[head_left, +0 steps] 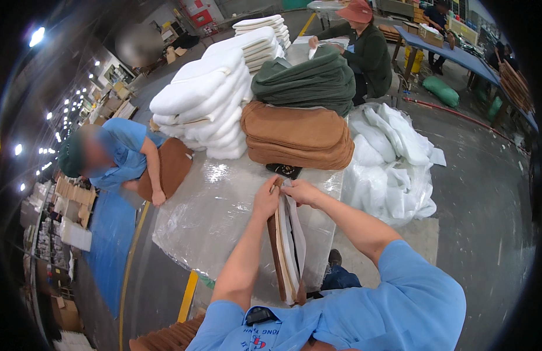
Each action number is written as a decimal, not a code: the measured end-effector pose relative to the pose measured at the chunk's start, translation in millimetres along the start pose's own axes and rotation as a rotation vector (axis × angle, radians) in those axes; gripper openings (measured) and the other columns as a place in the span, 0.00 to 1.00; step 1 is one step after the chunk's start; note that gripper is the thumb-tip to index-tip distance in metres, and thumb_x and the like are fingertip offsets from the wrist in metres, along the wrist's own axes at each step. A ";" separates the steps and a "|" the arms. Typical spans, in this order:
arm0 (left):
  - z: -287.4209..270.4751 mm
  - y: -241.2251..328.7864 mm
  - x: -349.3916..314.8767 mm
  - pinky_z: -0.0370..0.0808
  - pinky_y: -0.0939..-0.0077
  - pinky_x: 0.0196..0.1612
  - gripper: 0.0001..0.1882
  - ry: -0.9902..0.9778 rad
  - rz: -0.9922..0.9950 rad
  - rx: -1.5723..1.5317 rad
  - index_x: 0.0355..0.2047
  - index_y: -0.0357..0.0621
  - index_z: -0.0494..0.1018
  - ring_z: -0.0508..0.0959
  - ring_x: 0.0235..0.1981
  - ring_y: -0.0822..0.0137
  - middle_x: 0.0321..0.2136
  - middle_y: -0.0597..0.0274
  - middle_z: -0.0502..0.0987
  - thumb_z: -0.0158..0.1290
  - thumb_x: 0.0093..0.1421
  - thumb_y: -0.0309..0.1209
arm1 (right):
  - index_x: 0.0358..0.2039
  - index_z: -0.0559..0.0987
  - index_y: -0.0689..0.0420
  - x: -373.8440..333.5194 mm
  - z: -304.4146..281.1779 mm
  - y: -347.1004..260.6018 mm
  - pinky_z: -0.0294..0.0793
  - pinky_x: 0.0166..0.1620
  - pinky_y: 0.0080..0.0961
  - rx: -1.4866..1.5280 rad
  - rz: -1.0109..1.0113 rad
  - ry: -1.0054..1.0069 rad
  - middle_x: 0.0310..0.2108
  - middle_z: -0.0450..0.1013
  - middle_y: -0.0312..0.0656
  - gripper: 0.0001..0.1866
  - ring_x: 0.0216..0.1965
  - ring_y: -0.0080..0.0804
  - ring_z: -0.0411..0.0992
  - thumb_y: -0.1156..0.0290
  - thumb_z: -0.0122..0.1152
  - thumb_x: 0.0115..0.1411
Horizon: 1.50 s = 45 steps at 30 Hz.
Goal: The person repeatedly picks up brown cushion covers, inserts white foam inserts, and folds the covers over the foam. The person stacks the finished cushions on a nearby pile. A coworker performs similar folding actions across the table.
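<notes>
In front of my body I hold a long, brown-edged fabric piece (275, 248) with white layers inside, standing on edge and parted at the top. My left hand (266, 200) grips the brown side at its far end. Close beside it, my right hand (302, 193) pinches the white layer at the same end. A stack of brown oblong padded pieces (299, 140) lies just beyond my hands, with a small black item (284, 170) partly under its near edge. Behind it sits a pile of dark green fabric pieces (306, 82).
Folded white pads (203, 96) are stacked at the far left of the plastic-covered table (209, 228). A clear bag of white padding (393, 164) stands on the right. At left a co-worker (121, 152) handles a brown piece; another person (367, 55) works at the far end.
</notes>
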<state>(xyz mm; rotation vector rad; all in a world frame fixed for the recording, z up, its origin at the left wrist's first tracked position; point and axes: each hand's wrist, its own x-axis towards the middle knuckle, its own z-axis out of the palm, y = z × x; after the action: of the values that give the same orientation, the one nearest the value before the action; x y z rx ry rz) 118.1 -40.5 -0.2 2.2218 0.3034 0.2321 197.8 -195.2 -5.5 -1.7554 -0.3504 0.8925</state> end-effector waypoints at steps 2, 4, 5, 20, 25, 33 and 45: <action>5.4 -5.3 15.5 0.72 0.70 0.61 0.19 -0.020 -0.005 -0.112 0.60 0.39 0.76 0.79 0.57 0.61 0.55 0.54 0.81 0.53 0.69 0.27 | 0.33 0.81 0.58 4.1 -6.1 3.0 0.76 0.32 0.31 -0.043 -0.020 -0.027 0.26 0.72 0.35 0.22 0.30 0.26 0.73 0.49 0.59 0.70; 8.4 -15.6 21.5 0.73 0.73 0.59 0.16 -0.042 -0.027 -0.213 0.56 0.40 0.80 0.79 0.54 0.66 0.52 0.59 0.83 0.53 0.71 0.28 | 0.32 0.81 0.63 4.8 -7.3 2.2 0.77 0.34 0.39 -0.250 -0.161 0.003 0.26 0.76 0.48 0.25 0.30 0.40 0.77 0.50 0.57 0.69; 11.9 -18.9 24.0 0.73 0.75 0.57 0.15 -0.061 -0.038 -0.269 0.55 0.40 0.81 0.79 0.52 0.68 0.50 0.61 0.83 0.53 0.71 0.29 | 0.32 0.82 0.65 5.0 -9.1 2.0 0.77 0.35 0.42 -0.358 -0.227 0.020 0.26 0.77 0.54 0.26 0.30 0.46 0.79 0.51 0.56 0.69; 35.6 -34.2 15.2 0.69 0.76 0.58 0.14 0.104 0.007 -0.836 0.44 0.35 0.78 0.74 0.53 0.70 0.57 0.59 0.77 0.47 0.76 0.32 | 0.35 0.80 0.62 -6.5 -5.1 -27.5 0.74 0.49 0.55 -0.748 -0.370 -0.170 0.38 0.80 0.59 0.20 0.43 0.62 0.78 0.57 0.50 0.72; 29.9 -38.0 8.9 0.68 0.74 0.59 0.14 0.165 0.085 -0.824 0.39 0.37 0.78 0.73 0.54 0.69 0.56 0.59 0.76 0.47 0.76 0.32 | 0.34 0.80 0.62 -11.9 0.9 -35.6 0.75 0.46 0.55 -0.772 -0.417 -0.212 0.33 0.79 0.60 0.18 0.39 0.63 0.78 0.60 0.52 0.71; 22.0 -39.7 0.0 0.67 0.69 0.61 0.14 0.302 0.152 -0.591 0.34 0.41 0.80 0.72 0.55 0.63 0.49 0.59 0.72 0.49 0.75 0.31 | 0.32 0.80 0.60 -17.4 18.5 -23.1 0.76 0.42 0.54 -0.781 -0.497 -0.113 0.30 0.79 0.58 0.18 0.35 0.61 0.78 0.59 0.53 0.71; 21.6 -52.6 1.7 0.68 0.70 0.60 0.14 0.257 0.129 -0.663 0.36 0.41 0.79 0.71 0.54 0.65 0.48 0.60 0.70 0.47 0.76 0.32 | 0.61 0.76 0.54 59.2 3.8 11.7 0.69 0.60 0.27 0.259 -0.329 -0.189 0.51 0.76 0.34 0.21 0.54 0.24 0.71 0.57 0.56 0.75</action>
<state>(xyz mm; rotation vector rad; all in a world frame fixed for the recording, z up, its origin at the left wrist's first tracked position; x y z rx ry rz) 118.4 -24.4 -54.8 1.5544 0.1833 0.5984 232.8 -160.0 -40.1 -1.3322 -0.6007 0.8243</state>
